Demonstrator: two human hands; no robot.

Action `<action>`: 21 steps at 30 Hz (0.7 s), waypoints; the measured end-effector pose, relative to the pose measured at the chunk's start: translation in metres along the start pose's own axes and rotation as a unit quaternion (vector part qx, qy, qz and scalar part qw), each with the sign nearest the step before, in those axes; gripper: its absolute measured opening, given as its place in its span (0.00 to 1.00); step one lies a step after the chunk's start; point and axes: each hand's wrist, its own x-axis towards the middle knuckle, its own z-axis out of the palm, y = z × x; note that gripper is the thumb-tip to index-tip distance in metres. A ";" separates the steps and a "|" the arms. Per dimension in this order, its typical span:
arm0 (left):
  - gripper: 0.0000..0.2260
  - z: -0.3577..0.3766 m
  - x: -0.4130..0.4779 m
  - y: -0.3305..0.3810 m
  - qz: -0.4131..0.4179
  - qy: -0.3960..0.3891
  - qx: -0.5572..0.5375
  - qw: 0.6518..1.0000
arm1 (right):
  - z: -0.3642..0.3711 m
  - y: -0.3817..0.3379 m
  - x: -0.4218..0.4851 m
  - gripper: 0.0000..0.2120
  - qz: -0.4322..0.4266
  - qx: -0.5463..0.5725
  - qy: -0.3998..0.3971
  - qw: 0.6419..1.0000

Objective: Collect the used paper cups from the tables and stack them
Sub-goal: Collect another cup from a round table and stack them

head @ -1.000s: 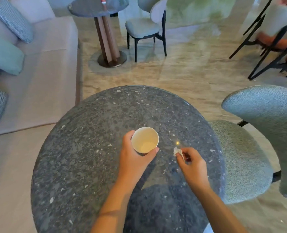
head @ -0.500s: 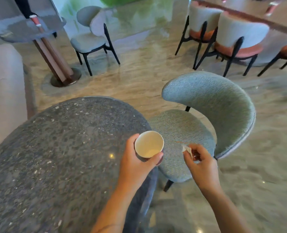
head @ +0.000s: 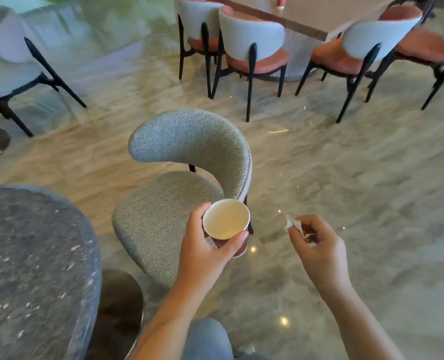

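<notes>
Since the earlier frames the paper cup [head: 226, 219] has come off the speckled round surface [head: 33, 255]. It is now carried clear of it to the right, in the air in front of the grey chair [head: 189, 141], and the surface has slid to the lower-left corner of the view.

The left hand [head: 205, 253] grips the cup upright, thumb on its far-left side and fingers curled round the near wall. The cup's white inside faces up. The right hand [head: 319, 250] is apart from the cup. Its thumb and forefinger pinch a small crumpled white paper scrap [head: 292, 224], and the other fingers are curled in.

The grey chair stands just beside the surface, its curved back turned away from the person and its seat directly under and behind the cup. A dark round pedestal base [head: 119, 307] shows beneath the surface's edge. Beyond lies glossy marble floor [head: 345, 178] with small light glints. Further off, chairs with orange seats [head: 254, 61] and pale backs stand on black legs along a long table [head: 293, 19]. A pale chair [head: 10, 61] stands at the far left. A knee in blue denim [head: 205, 339] shows at the bottom edge.

The cup's outer wall is dark red with a pale mark, mostly hidden by the fingers, and no writing can be read.
</notes>
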 end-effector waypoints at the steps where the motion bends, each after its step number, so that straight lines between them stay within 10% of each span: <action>1: 0.33 0.013 0.007 0.004 -0.002 -0.010 -0.011 1.000 | -0.009 0.007 0.009 0.14 0.010 0.000 0.009 1.000; 21: 0.34 0.255 0.331 0.057 0.026 -0.057 -0.045 0.997 | -0.063 0.073 0.380 0.13 -0.007 -0.036 0.036 0.999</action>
